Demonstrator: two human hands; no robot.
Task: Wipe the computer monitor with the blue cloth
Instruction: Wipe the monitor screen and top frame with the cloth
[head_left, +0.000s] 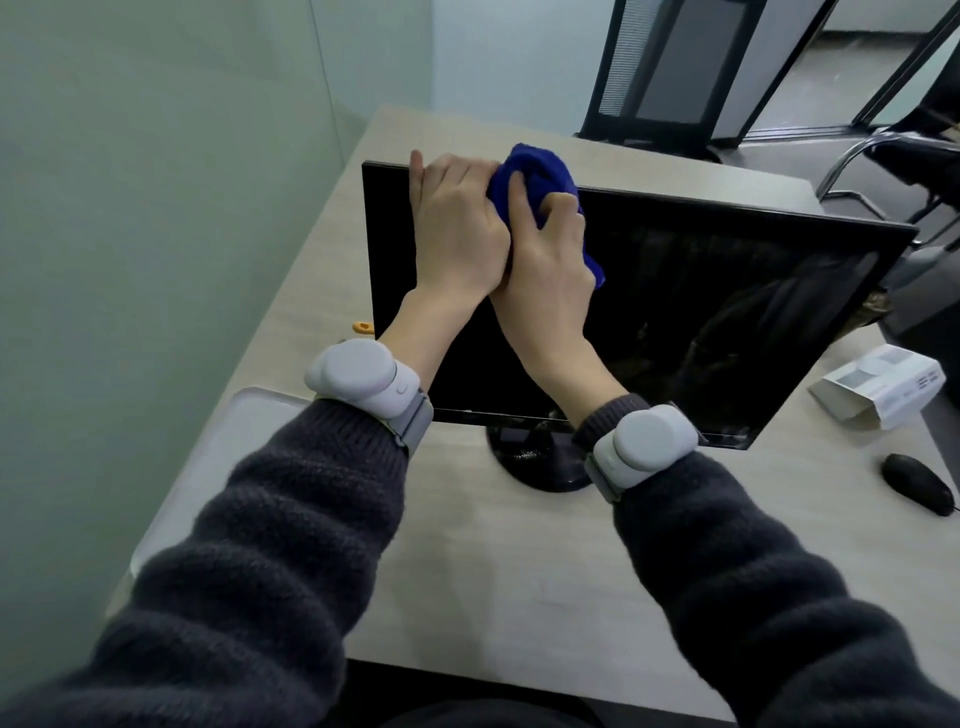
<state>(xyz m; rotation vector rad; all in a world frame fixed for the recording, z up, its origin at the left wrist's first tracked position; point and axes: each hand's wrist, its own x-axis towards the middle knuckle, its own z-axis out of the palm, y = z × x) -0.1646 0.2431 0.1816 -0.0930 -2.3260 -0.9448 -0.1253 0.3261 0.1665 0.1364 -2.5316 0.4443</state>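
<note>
A black computer monitor (717, 312) stands on a round base on the light wooden desk (519, 571), its screen dark. The blue cloth (540, 171), bunched up, rests against the monitor's top edge near the upper left corner. My right hand (545, 275) is closed around the cloth and presses it to the screen. My left hand (457, 228) lies over the top left part of the monitor, fingers hooked on its upper edge, touching the right hand and the cloth. Both wrists wear grey bands.
A black mouse (917, 480) lies at the desk's right edge, with a white box (878, 387) behind it. A small orange object (362, 327) sits left of the monitor. A white tray (223, 447) is at the left. Chairs (675, 73) stand behind the desk.
</note>
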